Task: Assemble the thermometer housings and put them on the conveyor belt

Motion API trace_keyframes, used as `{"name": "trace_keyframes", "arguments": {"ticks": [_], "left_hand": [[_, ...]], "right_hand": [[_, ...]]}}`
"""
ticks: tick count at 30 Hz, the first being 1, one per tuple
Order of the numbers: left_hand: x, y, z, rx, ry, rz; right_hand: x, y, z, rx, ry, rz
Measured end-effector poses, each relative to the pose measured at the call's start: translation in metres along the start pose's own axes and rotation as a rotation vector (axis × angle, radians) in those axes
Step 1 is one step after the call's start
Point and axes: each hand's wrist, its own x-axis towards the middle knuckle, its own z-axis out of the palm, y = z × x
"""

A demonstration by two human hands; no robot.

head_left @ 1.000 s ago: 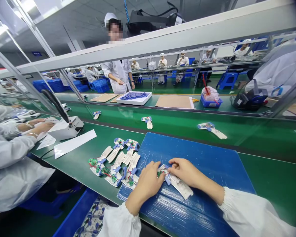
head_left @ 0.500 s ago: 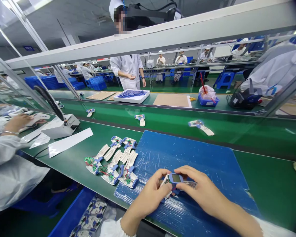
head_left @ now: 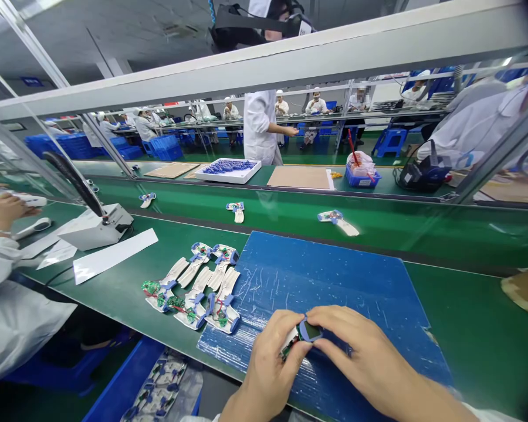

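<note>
Above a scratched blue mat [head_left: 325, 269], I hold a blue-and-white handheld device [head_left: 308, 332] with a small dark screen; part of a green circuit board shows at its side. My left hand [head_left: 273, 360] is closed around its white side, thumb near the screen. From the other side, my right hand [head_left: 363, 351] grips the blue screen end between thumb and fingers. My fingers cover much of the device. Left of the mat lie several open white housing halves [head_left: 222, 308] with blue parts, green boards and red wires.
Similar housings [head_left: 338, 221] lie on the green belt [head_left: 277, 225]. Across it stand a white tray of blue parts [head_left: 233, 170] and a blue basket [head_left: 361, 177]. A co-worker's hand [head_left: 4, 211] is at left, near a grey box [head_left: 99, 227]. A blue bin [head_left: 123, 375] sits below the table edge.
The device has turned and tilted in my hands, and my right hand covers more of it. The belt housings appear shifted left. The person across has turned and moved right.
</note>
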Motion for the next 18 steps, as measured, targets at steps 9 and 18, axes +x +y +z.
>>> {"name": "trace_keyframes", "arguments": {"ticks": [9, 18], "left_hand": [[-0.002, 0.006, 0.000, 0.062, -0.014, -0.042], [-0.001, 0.013, 0.000, 0.174, -0.115, 0.030]], "right_hand": [[0.001, -0.001, -0.005, -0.067, 0.117, -0.057], [0.028, -0.002, -0.030, -0.302, 0.013, -0.392]]}}
